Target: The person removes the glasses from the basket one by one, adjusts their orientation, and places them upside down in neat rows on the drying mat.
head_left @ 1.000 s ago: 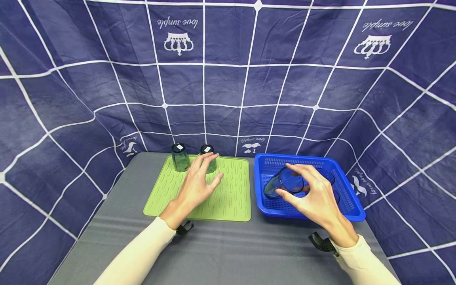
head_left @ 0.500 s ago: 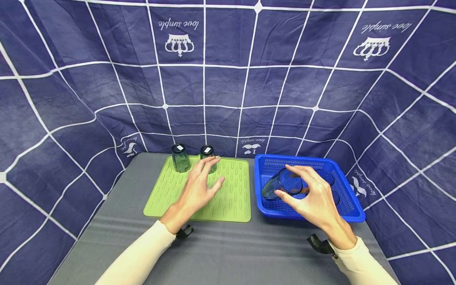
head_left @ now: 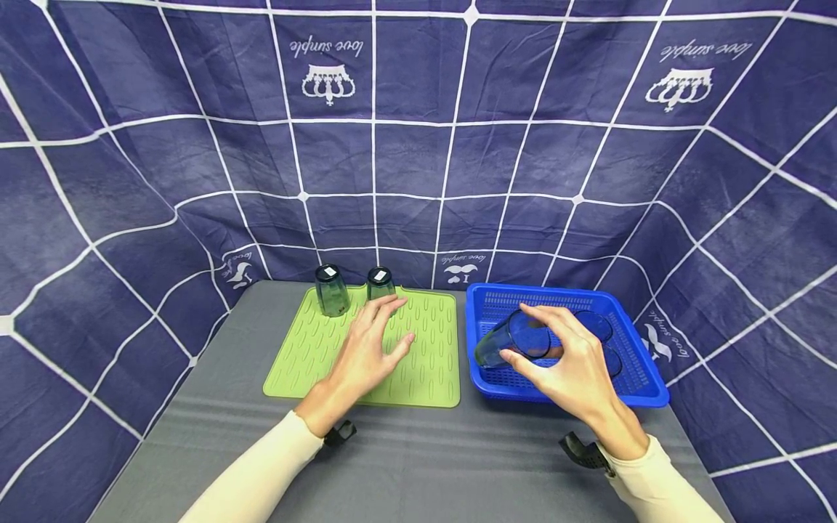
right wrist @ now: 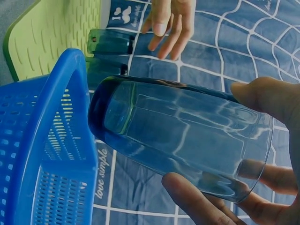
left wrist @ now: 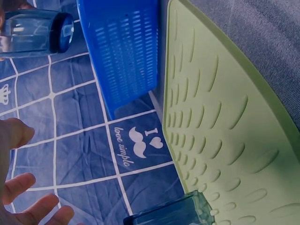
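A tinted drinking glass [head_left: 513, 340] is held tilted above the blue basket by my right hand [head_left: 575, 363], thumb and fingers gripping it near its open rim. In the right wrist view the same glass [right wrist: 183, 136] lies almost level, its thick base toward the basket. My left hand [head_left: 366, 345] hovers over the green mat [head_left: 425, 349], its fingers spread and holding nothing. Two glasses stand upside down at the mat's back edge: a left glass [head_left: 332, 292] and a right glass [head_left: 379, 283], the latter partly hidden by my left fingers.
The blue plastic basket [head_left: 480, 385] stands on the grey table [head_left: 418, 465] right of the mat. Several glass rims, such as a far rim [head_left: 595, 325], show inside it, partly behind my right hand. A blue checked cloth [head_left: 418, 160] rises behind and at both sides.
My right hand has shifted slightly left with the glass, whose base has moved toward the basket's left wall. My left hand has sunk a little and stays over the mat.
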`<state>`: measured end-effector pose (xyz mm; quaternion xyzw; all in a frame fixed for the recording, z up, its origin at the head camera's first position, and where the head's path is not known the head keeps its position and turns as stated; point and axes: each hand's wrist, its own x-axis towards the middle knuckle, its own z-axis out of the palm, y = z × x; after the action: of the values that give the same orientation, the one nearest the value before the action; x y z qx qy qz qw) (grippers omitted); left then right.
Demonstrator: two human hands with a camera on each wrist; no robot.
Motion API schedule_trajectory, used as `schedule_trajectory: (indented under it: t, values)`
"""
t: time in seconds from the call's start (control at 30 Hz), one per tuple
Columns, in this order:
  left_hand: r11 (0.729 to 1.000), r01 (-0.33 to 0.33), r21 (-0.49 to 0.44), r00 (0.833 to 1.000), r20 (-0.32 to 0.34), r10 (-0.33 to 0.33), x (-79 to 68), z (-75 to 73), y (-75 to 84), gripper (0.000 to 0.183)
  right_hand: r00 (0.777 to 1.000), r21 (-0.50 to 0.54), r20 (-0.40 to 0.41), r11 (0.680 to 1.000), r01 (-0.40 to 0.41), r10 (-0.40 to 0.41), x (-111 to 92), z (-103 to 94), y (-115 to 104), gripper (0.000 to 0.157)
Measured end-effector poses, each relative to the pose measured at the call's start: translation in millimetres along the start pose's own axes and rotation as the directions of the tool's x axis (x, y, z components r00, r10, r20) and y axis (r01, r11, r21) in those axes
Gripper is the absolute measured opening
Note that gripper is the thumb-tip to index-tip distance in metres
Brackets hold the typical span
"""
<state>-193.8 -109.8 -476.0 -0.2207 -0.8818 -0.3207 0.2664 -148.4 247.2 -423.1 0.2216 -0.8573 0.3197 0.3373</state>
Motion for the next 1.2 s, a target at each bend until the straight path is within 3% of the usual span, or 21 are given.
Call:
schedule_trajectory:
  t: [0.57,1.2]
  values:
    - [0.999,0.003,-0.042,1.000,0.018,-0.002,-4.1,1.4,6.5,0.066,0.999,0.022,0.013,0.999,-0.032,0.032,-3,6.8,-6,0.076]
    - [0.995,-0.063,-0.074,0.998,-0.008,0.062,-9.3,-0.9,22.5,0.066,0.998,0.095,0.028,0.994,-0.061,0.059,-3,13.3,-16,0.074]
